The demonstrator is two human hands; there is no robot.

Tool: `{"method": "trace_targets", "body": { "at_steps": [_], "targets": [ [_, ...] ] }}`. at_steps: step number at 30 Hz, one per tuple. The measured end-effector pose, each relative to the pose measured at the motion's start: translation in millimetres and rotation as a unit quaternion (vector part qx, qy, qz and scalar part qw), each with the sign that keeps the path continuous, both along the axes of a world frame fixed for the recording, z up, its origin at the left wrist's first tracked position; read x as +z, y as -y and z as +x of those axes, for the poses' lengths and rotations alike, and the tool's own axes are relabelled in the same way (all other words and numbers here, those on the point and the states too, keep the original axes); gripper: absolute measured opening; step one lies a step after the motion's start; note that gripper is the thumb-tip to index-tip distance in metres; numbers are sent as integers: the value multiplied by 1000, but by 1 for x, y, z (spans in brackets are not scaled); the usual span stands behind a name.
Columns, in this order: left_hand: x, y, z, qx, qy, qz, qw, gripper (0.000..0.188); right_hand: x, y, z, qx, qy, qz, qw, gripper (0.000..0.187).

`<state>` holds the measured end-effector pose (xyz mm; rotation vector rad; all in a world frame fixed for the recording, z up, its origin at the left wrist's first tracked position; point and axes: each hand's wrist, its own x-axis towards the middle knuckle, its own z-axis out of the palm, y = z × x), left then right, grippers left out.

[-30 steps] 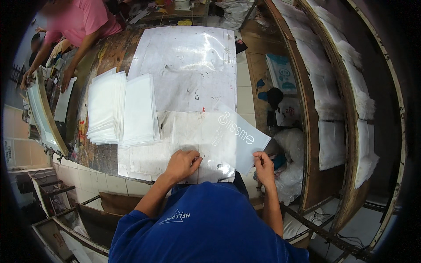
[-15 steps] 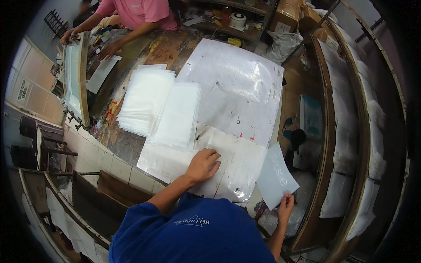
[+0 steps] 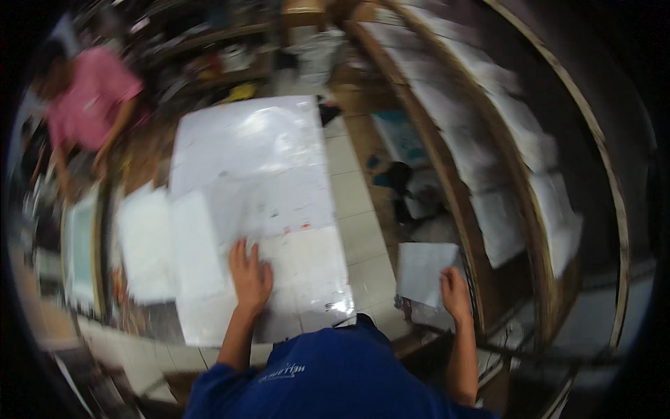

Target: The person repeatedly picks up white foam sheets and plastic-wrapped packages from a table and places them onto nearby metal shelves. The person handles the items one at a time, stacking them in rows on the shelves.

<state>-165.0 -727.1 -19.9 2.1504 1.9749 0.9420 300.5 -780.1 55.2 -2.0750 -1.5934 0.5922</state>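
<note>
My left hand [image 3: 251, 276] lies over the white-covered table in front of me, fingers apart and holding nothing. Off to the right of the table, my right hand [image 3: 455, 297] pinches the right edge of a pale grey, translucent plastic sheet [image 3: 424, 267]. The sheet hangs low beside a wooden rack; motion blurs its surface. Two piles of similar frosted sheets rest on the table left of my left hand: a wider pile [image 3: 144, 244] and a narrower pile [image 3: 199, 241] beside it. Beneath them is a large glossy white cover sheet [image 3: 279, 195] with small ink marks.
Wooden racks [image 3: 447, 164] loaded with white sheets run along the right. A person in a pink shirt [image 3: 94, 98] works at the far left near a framed screen [image 3: 82, 251]. Shelving [image 3: 209, 42] with a yellow item stands behind. White floor tiles [image 3: 356, 216] show right of the table.
My view has turned right, toward the racks. My right hand still holds the sheet, now hanging beside the rack. My left hand's fingers have straightened over the table.
</note>
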Motion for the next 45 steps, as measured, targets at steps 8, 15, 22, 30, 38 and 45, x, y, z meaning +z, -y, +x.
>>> {"method": "trace_targets", "body": {
  "at_steps": [8, 15, 22, 30, 38, 45],
  "targets": [
    [-11, -35, -16, 245, -55, -91, 964, 70, -86, 38, -15, 64, -141, -58, 986, 7],
    [-16, -26, -37, 278, -76, -147, 946, 72, -77, 14, -48, 99, -167, -120, 974, 6],
    [-16, -29, -75, 298, -76, -127, 943, 71, -91, -10, -38, 162, -100, -75, 979, 6],
    [-8, -12, -112, 334, -119, -99, 930, 63, -96, -4, -59, 165, -138, -98, 972, 7],
    [25, -6, -98, 312, -103, -158, 931, 64, -119, -12, -62, 173, -151, -116, 966, 6],
    [-32, -20, -140, 343, -106, -160, 920, 61, -113, -20, -78, 182, -154, -125, 963, 6]
  ]
}}
